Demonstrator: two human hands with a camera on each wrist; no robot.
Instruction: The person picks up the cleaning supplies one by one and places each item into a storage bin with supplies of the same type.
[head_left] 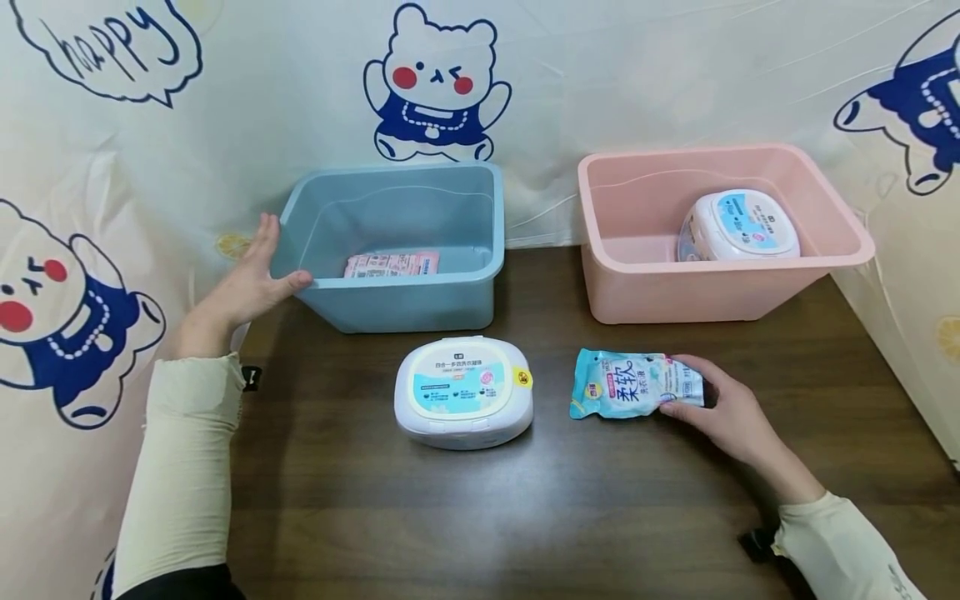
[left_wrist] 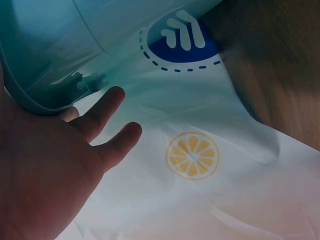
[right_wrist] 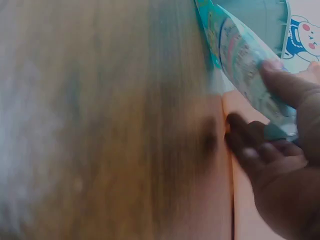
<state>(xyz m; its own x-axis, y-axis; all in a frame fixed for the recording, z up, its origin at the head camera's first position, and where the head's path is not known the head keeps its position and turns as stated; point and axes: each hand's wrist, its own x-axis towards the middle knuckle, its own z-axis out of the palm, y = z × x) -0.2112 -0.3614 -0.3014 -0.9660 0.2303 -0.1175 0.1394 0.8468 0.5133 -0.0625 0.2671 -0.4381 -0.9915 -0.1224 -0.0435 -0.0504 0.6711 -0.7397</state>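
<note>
My right hand [head_left: 731, 417] pinches the right end of a light blue laundry detergent pouch [head_left: 626, 383] in front of the pink bin [head_left: 667, 296]. Thumb and fingers lie on opposite sides of the pouch [right_wrist: 250, 65] in the right wrist view. At the left corner of the blue bin [head_left: 405, 308], my left hand [head_left: 243, 279] touches the rim, its thumb over the front edge and its fingers extended along the outside. A white oval lidded box [head_left: 463, 392] with a blue label stands on the table, between the two hands.
Inside the blue bin lies a pink packet [head_left: 392, 264]. The pink bin holds another white lidded box [head_left: 738, 225]. Both bins stand at the back of the dark wooden table [head_left: 420, 525], against a cloth [head_left: 292, 83] printed with bears.
</note>
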